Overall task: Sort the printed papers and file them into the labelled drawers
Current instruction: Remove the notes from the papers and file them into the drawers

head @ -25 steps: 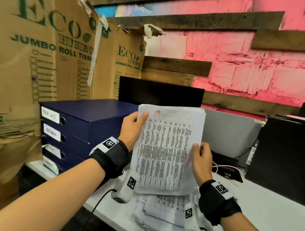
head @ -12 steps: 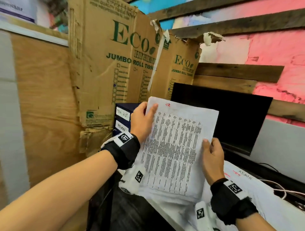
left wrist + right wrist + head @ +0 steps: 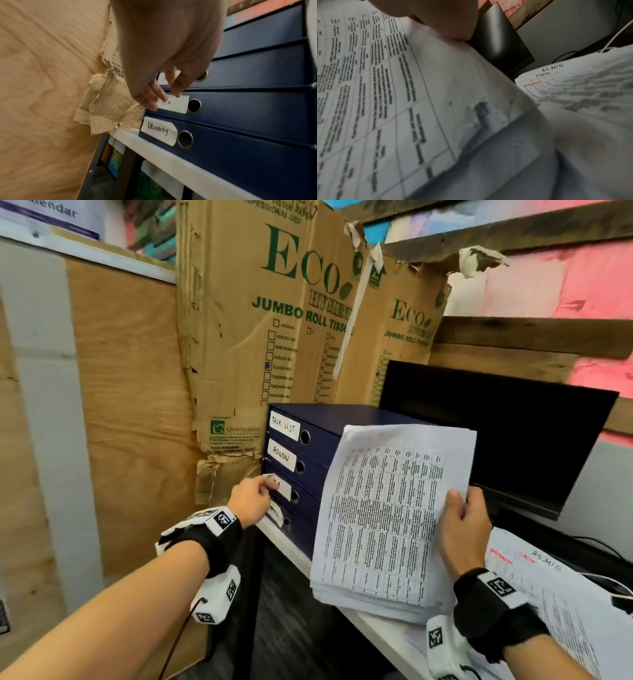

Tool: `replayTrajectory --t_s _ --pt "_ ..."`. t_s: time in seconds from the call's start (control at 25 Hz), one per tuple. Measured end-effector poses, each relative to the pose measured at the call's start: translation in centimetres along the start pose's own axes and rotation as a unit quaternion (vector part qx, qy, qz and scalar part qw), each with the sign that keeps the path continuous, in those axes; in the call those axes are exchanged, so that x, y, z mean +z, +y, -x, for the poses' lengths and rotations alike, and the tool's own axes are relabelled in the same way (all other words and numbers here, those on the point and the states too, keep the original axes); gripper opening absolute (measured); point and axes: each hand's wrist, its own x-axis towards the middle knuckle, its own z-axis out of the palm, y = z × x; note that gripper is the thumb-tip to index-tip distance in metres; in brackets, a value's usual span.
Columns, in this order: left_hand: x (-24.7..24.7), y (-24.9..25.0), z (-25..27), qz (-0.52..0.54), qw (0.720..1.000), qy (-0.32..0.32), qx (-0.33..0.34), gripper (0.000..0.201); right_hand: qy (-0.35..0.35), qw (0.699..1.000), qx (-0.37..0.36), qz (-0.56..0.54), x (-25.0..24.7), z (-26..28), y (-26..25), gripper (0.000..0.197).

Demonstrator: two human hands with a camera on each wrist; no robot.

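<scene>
A dark blue drawer unit point(image 3: 329, 436) stands on the white desk, its fronts labelled TASK LIST, ADMIN, H.R and SECURITY. My left hand point(image 3: 255, 499) reaches to the third drawer; in the left wrist view its fingertips point(image 3: 151, 104) touch the left end of the H.R label point(image 3: 175, 104), above the SECURITY label point(image 3: 158, 130). All drawers look closed. My right hand point(image 3: 460, 529) grips a thick stack of printed papers point(image 3: 387, 518) by its right edge, thumb on the front, tilted upright just right of the drawers. The stack point(image 3: 385, 94) fills the right wrist view.
More printed sheets point(image 3: 555, 597) marked ADMIN lie on the desk point(image 3: 373, 628) at the right. A black monitor point(image 3: 496, 433) stands behind the stack. Torn cardboard boxes point(image 3: 274, 320) and a plywood wall point(image 3: 130, 405) close in the left side. Cables run behind the papers.
My left hand has let go of the stack and moved down-left to the third drawer's label. The right hand now holds the stack alone. The view has swung left.
</scene>
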Motion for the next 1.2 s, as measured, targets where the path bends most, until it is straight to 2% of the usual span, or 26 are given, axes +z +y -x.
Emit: replayTrajectory --t_s 0.12,0.16,0.28,0.36,0.44,0.52,0.6,0.76,0.92,1.04,1.12,1.2 --pt "1.7 -0.8 0.1 -0.12 0.988 -0.095 0.001 0.043 -0.006 1.0 0.021 0.006 0.8 0.7 1.0 0.016" --pt "2.5 -1.0 0.1 -0.131 0.985 -0.11 -0.001 0.047 -0.009 1.0 0.024 0.009 1.0 0.9 1.1 0.016" --pt "4.1 -1.3 -0.1 -0.047 0.995 -0.083 -0.017 0.044 -0.02 0.999 0.032 0.015 1.7 1.2 1.4 0.017" --pt "4.7 -1.8 -0.2 0.002 0.999 -0.046 0.005 0.042 -0.024 0.999 0.039 0.011 2.1 1.1 1.4 0.016" --pt "5.4 -2.0 -0.2 -0.013 0.997 -0.07 0.023 0.043 -0.023 0.999 0.035 0.012 2.6 1.0 1.5 0.016" --pt "5.7 -1.9 -0.3 -0.059 0.992 -0.107 0.012 0.051 -0.022 0.999 0.027 0.018 2.9 1.0 1.5 0.017" --pt "5.3 -1.6 -0.6 -0.074 0.991 -0.116 0.0 0.052 -0.023 0.999 0.029 0.021 3.1 1.0 1.4 0.017" --pt "2.4 -2.5 -0.2 -0.065 0.991 -0.118 0.01 0.047 -0.024 0.999 0.022 0.015 3.1 0.8 0.7 0.016" --pt "-3.0 -4.6 1.6 -0.1 0.986 -0.134 0.015 0.045 -0.021 1.0 0.001 0.005 3.3 0.4 -0.6 0.015" --pt "-7.3 -5.8 3.5 -0.123 0.979 -0.161 0.0 0.04 -0.028 0.999 -0.017 -0.011 4.4 0.5 -2.9 0.014" --pt "-10.0 -6.3 4.9 -0.122 0.975 -0.185 -0.003 0.047 -0.033 0.999 -0.023 -0.025 5.7 0.7 -4.9 0.013" --pt "-12.4 -6.3 6.4 -0.132 0.968 -0.215 -0.01 0.04 -0.041 0.998 -0.028 -0.047 7.3 0.9 -7.1 0.012"
